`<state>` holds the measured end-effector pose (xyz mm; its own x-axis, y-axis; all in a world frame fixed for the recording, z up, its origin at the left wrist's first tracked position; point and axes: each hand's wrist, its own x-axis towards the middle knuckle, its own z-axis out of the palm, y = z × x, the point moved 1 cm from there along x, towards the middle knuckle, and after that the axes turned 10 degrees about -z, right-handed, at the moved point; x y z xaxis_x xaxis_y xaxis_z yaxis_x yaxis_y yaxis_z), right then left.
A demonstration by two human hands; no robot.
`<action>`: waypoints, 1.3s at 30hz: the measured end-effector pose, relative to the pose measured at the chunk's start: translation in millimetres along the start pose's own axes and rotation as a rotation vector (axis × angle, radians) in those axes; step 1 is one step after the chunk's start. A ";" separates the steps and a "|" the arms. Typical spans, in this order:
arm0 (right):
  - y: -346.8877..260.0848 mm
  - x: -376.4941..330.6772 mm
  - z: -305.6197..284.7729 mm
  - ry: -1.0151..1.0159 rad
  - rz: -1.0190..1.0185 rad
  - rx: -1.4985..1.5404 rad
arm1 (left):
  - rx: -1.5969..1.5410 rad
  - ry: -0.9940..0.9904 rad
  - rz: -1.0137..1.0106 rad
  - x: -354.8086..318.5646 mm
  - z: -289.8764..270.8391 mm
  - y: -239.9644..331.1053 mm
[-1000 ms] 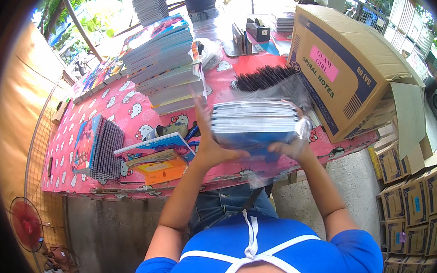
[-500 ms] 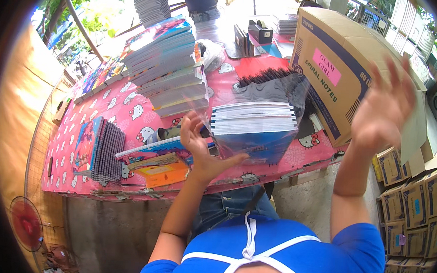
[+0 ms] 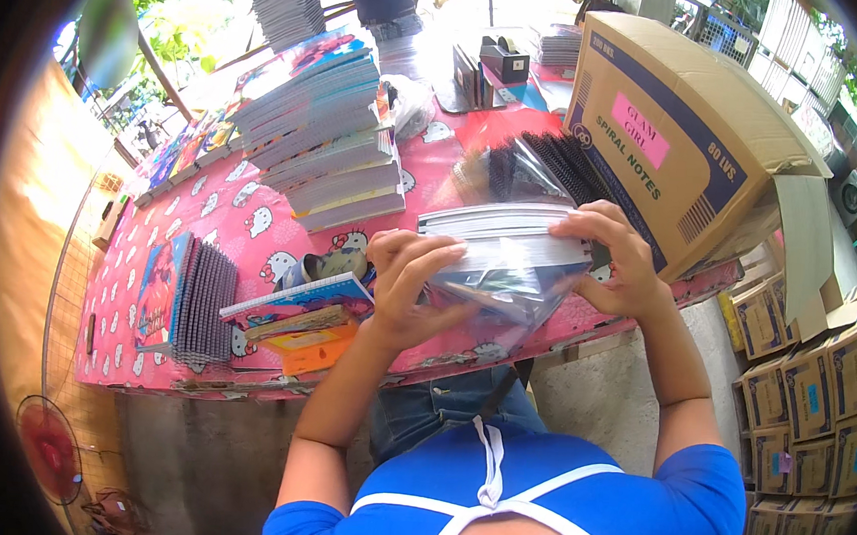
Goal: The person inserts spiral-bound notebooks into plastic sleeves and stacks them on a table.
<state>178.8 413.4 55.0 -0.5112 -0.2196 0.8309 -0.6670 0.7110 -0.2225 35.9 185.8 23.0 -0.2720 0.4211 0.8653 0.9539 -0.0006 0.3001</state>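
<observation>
A stack of notebooks (image 3: 510, 225), page edges upward, stands in clear plastic wrap (image 3: 520, 288) near the table's front edge. My left hand (image 3: 410, 284) closes on the stack's left end, fingers over the top and thumb low on the front. At the right end my right hand (image 3: 617, 257) grips the top corner, its fingers bent over the edge. The plastic hangs in shiny folds over the stack's near side. Just behind lie black spiral-bound notebooks (image 3: 545, 167), partly hidden by blur and plastic.
Tall notebook piles (image 3: 323, 143) and an upright spiral notebook row (image 3: 206, 298) stand leftward on the pink tablecloth (image 3: 155, 241). Beside my left forearm lies an orange pad (image 3: 320, 349). A large carton (image 3: 672, 135) stands right, a tape dispenser (image 3: 505, 61) farther back. Cartons (image 3: 813, 399) fill the right side.
My right hand has come down from beside the carton onto the stack's right end. My left hand has shifted onto its left end, and the plastic is now folded over the near side.
</observation>
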 end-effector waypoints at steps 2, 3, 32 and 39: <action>-5.5 13.5 -7.5 -0.092 -0.103 -0.095 | -0.003 -0.046 -0.003 9.0 -4.0 4.8; -4.9 15.0 -9.5 -0.134 -0.141 -0.119 | 0.029 -0.090 0.025 16.9 -8.7 7.6; -13.4 19.6 -40.1 -0.254 -0.134 -0.078 | -0.090 -0.253 0.018 24.2 -29.7 -0.6; -23.2 7.8 -32.9 -0.248 -0.089 -0.203 | -0.001 -0.091 0.001 -6.6 -24.3 -8.6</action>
<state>208.1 417.1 83.5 -0.5885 -0.4248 0.6878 -0.6060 0.7950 -0.0275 26.4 161.0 24.4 -0.2585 0.5017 0.8255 0.9540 -0.0017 0.2998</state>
